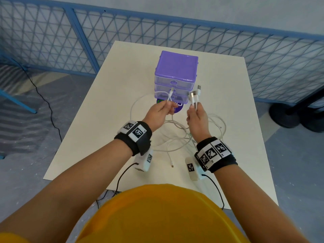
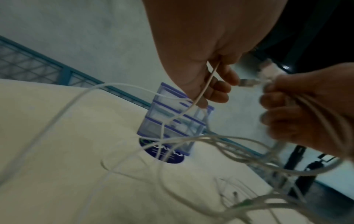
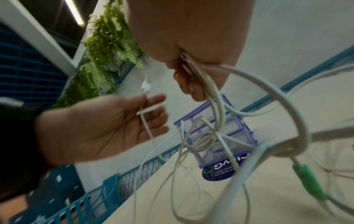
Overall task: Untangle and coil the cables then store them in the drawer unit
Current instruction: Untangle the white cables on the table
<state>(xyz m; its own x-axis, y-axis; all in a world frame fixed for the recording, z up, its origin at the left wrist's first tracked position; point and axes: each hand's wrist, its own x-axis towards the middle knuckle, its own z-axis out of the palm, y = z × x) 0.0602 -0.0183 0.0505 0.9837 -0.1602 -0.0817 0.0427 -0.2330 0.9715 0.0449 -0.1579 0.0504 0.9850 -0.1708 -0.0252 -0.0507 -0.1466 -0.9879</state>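
A tangle of white cables [image 1: 177, 135] lies on the white table [image 1: 108, 106] in front of a purple drawer unit [image 1: 176, 76] whose drawers are closed. My left hand [image 1: 162, 111] pinches one thin white cable near its plug [image 1: 171, 92], held up before the drawers. My right hand [image 1: 196, 114] grips several cable ends with their USB plugs [image 1: 195, 95] pointing up. In the right wrist view the gripped cables [image 3: 214, 97] hang into a knot [image 3: 205, 136], and a green connector [image 3: 308, 180] dangles below. The left wrist view shows the thin cable [image 2: 206, 86] running through my left fingers [image 2: 218, 89].
A round dark blue sticker [image 1: 177, 106] lies on the table under the drawer unit's front. A loose cable end [image 1: 172, 163] lies near the table's front. A blue mesh fence [image 1: 228, 42] surrounds the table. Black stand bases [image 1: 287, 114] sit on the floor at right.
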